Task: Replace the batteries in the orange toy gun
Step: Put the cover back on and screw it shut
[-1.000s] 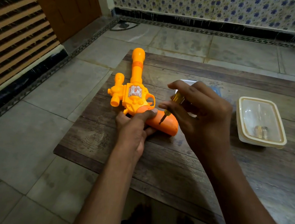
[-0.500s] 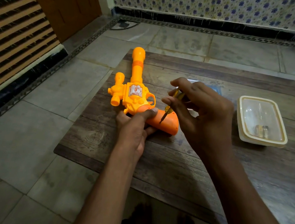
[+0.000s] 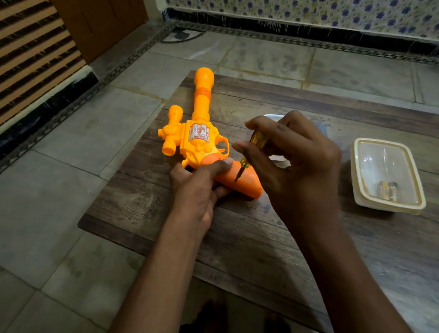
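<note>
On the wooden surface the orange toy gun lies on its side, muzzle pointing away. The step in hand looks to be undoing a battery-cover screw in its grip: the left hand, at the gun's near side, is curled tight round the grip, while the right hand, just right of the gun, pinches a yellow-handled screwdriver whose tip rests on the grip. The next move, I judge, calls for steady turns under downward pressure; the silver sticker on the gun's frame shows no readable writing.
</note>
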A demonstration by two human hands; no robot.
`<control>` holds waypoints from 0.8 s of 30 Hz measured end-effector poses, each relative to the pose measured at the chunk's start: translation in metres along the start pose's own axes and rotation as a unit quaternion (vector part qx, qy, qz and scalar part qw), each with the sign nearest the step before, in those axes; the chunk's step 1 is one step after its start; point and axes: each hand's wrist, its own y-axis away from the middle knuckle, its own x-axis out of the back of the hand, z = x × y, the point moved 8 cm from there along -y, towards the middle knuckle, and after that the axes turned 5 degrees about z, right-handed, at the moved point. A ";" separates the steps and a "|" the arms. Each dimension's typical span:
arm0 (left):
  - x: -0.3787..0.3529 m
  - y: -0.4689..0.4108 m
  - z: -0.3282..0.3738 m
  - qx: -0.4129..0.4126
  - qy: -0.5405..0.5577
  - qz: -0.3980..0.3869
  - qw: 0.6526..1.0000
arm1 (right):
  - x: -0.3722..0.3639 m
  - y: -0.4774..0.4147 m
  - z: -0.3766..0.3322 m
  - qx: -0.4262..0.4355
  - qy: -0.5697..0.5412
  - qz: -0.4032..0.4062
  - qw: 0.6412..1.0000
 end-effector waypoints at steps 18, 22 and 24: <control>-0.002 0.006 0.005 -0.014 -0.005 -0.008 1.000 | 0.002 0.006 -0.002 -0.015 0.019 0.056 0.998; -0.001 0.004 0.004 -0.007 -0.011 0.001 1.000 | 0.001 0.007 0.003 -0.049 -0.051 0.034 0.997; 0.000 0.003 0.003 -0.004 -0.013 0.005 1.000 | 0.000 0.006 0.004 -0.051 -0.065 0.025 0.996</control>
